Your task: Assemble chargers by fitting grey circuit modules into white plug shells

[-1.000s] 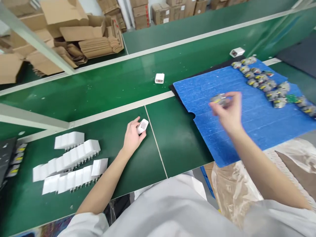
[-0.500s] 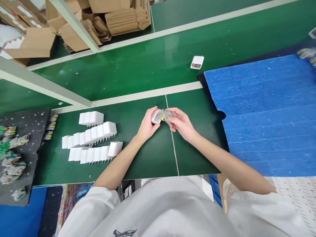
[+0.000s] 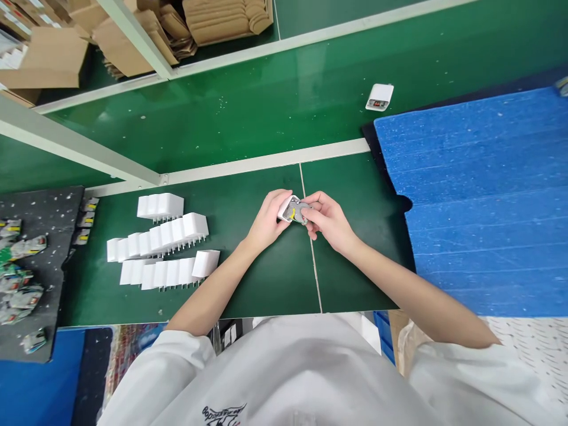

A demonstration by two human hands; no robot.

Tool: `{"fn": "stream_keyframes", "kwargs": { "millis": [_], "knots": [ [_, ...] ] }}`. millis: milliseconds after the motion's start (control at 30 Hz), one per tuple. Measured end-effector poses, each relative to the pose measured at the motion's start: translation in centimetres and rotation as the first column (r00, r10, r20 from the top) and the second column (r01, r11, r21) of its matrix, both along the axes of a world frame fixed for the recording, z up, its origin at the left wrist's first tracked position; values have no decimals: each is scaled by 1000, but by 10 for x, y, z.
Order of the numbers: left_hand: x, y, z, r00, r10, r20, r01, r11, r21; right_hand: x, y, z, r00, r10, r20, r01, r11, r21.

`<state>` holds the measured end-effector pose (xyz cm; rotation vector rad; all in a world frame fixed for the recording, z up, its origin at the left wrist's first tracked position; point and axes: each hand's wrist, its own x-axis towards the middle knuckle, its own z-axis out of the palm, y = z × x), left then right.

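Two hands meet over the middle of the green worktop, right on the thin pale seam line. The left hand (image 3: pixel 266 220) pinches a small white plastic charger shell (image 3: pixel 284 207) by its sides, and the right hand (image 3: pixel 326 220) pinches a grey circuit-board insert with a yellow part (image 3: pixel 300 211) against the shell's open end. Half a second back the insert was only just touching the shell — now it looks partly sunk in, so I'd say the fitting is underway but not seated yet. A second ago the hands were well apart, the right one out over the blue foam.

Same head view, the surroundings: three rough rows of finished white shells (image 3: pixel 162 248) lie toward the worktop's left part, prongs pointing toward the person. A dark grey foam mat (image 3: pixel 42 219) at the left edge carries more board inserts (image 3: pixel 20 278). A big blue foam sheet (image 3: pixel 479 195) covers the right end, bare in the part that shows. One lone white charger block (image 3: pixel 380 97) lies on the green conveyor belt (image 3: pixel 248 112) beyond the pale rail — flattened brown cardboard boxes (image 3: pixel 222 21) are stacked at the far side. White sleeves fill the bottom.
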<state>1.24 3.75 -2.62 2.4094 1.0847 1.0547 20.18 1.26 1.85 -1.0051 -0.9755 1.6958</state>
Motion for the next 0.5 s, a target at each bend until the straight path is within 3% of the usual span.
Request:
{"fn": "stream_keyframes", "kwargs": {
  "millis": [133,267,400,500],
  "knots": [
    [0,-2,1,999,2,-46,-3,1000,-19,1,-2,2,996,12,90,-15,999,35],
    [-1,-4,-1,1000,-10,-11,10,1000,-11,-1,-9,4,969,-8,247,-39,982,186],
    [0,-5,0,1000,-5,15,5,999,54,-2,-15,7,929,-49,366,-86,935,343],
    [2,-5,2,1000,2,24,-5,992,126,-2,-15,9,917,-67,392,-91,925,370]
  ]
}}
